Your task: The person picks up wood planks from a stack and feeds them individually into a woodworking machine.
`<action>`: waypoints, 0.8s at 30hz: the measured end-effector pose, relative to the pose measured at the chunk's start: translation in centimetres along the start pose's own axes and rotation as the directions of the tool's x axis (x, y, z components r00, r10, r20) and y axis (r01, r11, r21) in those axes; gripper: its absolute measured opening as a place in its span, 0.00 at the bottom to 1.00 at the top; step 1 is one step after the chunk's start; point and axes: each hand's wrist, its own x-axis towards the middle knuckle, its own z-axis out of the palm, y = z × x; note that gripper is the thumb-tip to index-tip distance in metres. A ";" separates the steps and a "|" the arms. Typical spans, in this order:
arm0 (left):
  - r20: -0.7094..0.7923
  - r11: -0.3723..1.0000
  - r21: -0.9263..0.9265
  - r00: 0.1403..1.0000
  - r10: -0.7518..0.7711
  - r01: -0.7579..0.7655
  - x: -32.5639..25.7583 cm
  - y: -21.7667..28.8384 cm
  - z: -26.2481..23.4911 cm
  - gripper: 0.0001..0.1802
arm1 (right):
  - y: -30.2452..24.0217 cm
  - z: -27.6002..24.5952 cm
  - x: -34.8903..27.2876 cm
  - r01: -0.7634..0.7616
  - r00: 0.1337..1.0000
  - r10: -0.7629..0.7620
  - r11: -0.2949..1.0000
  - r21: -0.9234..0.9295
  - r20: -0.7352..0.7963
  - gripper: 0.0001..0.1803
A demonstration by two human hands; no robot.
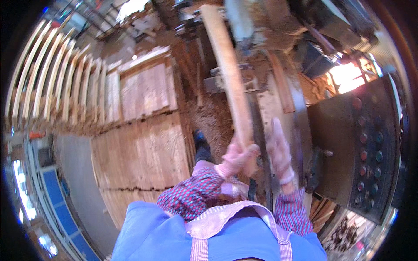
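My left hand [236, 158], in a pinkish work glove, is closed around the near end of a long pale wooden board [227, 69]. The board runs away from me, past the left side of the machine bed [270, 98], and its near end sticks out just below my fingers. My right hand [279, 148], gloved too, is held over the machine bed with its fingers stretched forward and nothing seen in it. Slight motion blur covers both hands. Farther along the bed lies a narrow reddish-brown wood strip [281, 82].
To my left is a large stack of wooden boards [139, 148], with rows of slats [61, 78] behind it. A dark control panel [365, 143] with several coloured buttons stands at right. Sawdust [213, 117] covers the floor between stack and machine. Blue panels [58, 195] line the far left.
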 end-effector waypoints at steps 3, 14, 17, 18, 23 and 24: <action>0.255 1.000 0.018 0.967 -0.007 0.002 -2.5 0.1 1.2 0.40 | -2.0 2.3 -6.0 0.009 0.998 -0.009 1.000 -0.007 0.056 0.53; -0.330 -0.105 0.906 0.839 0.432 0.411 5.4 2.6 -39.8 0.49 | 6.0 -1.0 -20.8 -0.409 0.901 0.170 0.639 -0.651 -0.399 0.36; -0.667 -0.307 0.586 0.661 0.343 0.750 9.3 11.8 -47.9 0.55 | 7.7 -0.1 -14.2 -0.451 0.849 0.108 0.657 -0.604 -0.517 0.33; -0.598 -0.403 0.510 0.650 0.469 0.760 9.6 12.8 -52.3 0.55 | 8.3 -0.6 -11.2 -0.433 0.852 0.078 0.661 -0.613 -0.518 0.32; -0.655 -0.527 0.225 0.527 0.541 0.820 14.3 16.9 -65.4 0.59 | 8.6 -4.5 2.5 -0.259 0.955 -0.022 0.433 -0.864 -0.297 0.29; -0.691 -0.555 0.179 0.505 0.517 0.813 14.7 17.6 -66.1 0.59 | 8.6 -4.8 5.0 -0.237 0.962 -0.021 0.443 -0.865 -0.274 0.28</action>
